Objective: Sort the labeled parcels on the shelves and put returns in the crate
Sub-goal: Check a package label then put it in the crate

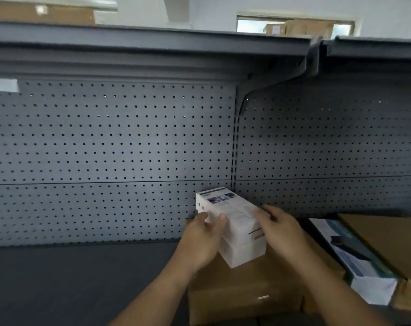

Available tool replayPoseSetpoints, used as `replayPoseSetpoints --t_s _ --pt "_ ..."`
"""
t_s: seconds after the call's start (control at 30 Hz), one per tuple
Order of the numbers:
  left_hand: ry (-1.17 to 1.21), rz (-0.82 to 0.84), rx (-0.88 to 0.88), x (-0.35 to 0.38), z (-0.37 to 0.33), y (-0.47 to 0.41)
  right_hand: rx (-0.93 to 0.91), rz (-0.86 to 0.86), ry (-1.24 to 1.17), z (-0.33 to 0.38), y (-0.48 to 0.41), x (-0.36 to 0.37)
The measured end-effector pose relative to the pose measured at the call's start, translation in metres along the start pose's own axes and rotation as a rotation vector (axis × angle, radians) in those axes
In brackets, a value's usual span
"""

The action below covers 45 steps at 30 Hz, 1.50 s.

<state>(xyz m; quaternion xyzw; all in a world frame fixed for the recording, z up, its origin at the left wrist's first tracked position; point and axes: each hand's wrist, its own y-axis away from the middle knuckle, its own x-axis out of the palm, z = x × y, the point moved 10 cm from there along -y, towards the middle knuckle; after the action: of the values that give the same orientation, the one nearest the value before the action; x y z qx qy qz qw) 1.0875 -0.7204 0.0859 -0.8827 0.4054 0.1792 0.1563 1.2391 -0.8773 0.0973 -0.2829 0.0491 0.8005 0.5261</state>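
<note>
Grip on white parcel (235,231) over carton (244,295)

Your left hand (204,236) and right hand (282,234) curl round the glossy, printed white parcel's long sides, above the matte brown carton on the dark grey shelf (70,278). Behind, perforated metal pegboard (105,149); farther, white wall (211,10).

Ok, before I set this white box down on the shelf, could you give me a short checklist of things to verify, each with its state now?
1. Left hand grips the white box: ok, thumb on top, fingers round its left side.
2. Right hand holds the box's right side: ok.
3. Label readable for sorting: cannot tell, the print is blurred.
4. Free space on the shelf: ok, a bare stretch lies left of the brown carton.
5. Box clear of the carton beneath it: cannot tell.
6. Returns crate in sight: not ok, none visible.
</note>
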Motion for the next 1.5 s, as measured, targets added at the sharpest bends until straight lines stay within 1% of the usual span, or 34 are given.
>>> replayPoseSetpoints --t_s 0.1,0.23,0.3,0.43,0.5,0.6,0.67,0.73,0.83,0.9,0.97,1.0,1.1,1.2,1.3,1.43,1.5 --pt "0.085 -0.019 -0.02 0.007 -0.004 0.003 -0.013 0.073 -0.082 0.0 -0.001 0.007" --pt "0.222 -0.037 -0.037 0.008 -0.007 0.008 -0.09 0.093 -0.154 0.011 0.006 0.007" --pt "0.299 -0.051 0.012 0.001 -0.012 0.009 -0.14 0.09 -0.234 0.019 0.012 0.005" --pt "0.364 -0.094 0.137 -0.021 -0.025 0.009 -0.196 0.122 -0.422 0.039 0.026 0.006" --pt "0.394 -0.084 0.156 -0.029 -0.028 0.011 -0.19 0.108 -0.489 0.045 0.028 0.005" --pt "0.399 -0.078 0.139 -0.036 -0.026 0.013 -0.144 0.127 -0.577 0.05 0.03 0.008" --pt "0.386 -0.122 0.164 -0.045 -0.028 0.015 -0.135 0.161 -0.584 0.054 0.033 0.013" --pt "0.363 -0.154 0.224 -0.053 -0.036 0.017 -0.139 0.2 -0.607 0.058 0.037 0.02" --pt "0.379 -0.131 0.248 -0.054 -0.042 0.018 -0.157 0.248 -0.652 0.065 0.044 0.029" --pt "0.389 -0.119 0.243 -0.058 -0.04 0.017 -0.165 0.279 -0.757 0.07 0.048 0.033" --pt "0.412 -0.077 0.243 -0.058 -0.039 0.016 -0.098 0.306 -0.95 0.071 0.047 0.037" --pt "0.418 -0.051 0.253 -0.058 -0.04 0.017 -0.078 0.309 -1.003 0.071 0.046 0.039" --pt "0.434 0.0 0.288 -0.055 -0.045 0.021 -0.111 0.259 -0.977 0.076 0.044 0.039" --pt "0.453 0.056 0.279 -0.051 -0.047 0.023 -0.151 0.213 -0.906 0.081 0.047 0.042" --pt "0.411 0.069 0.304 -0.054 -0.05 0.024 -0.176 0.227 -0.868 0.085 0.051 0.048" --pt "0.536 0.155 0.282 -0.053 -0.049 0.026 -0.214 0.195 -0.757 0.088 0.052 0.05" --pt "0.589 0.201 0.28 -0.051 -0.048 0.028 -0.195 0.207 -0.767 0.088 0.052 0.053"
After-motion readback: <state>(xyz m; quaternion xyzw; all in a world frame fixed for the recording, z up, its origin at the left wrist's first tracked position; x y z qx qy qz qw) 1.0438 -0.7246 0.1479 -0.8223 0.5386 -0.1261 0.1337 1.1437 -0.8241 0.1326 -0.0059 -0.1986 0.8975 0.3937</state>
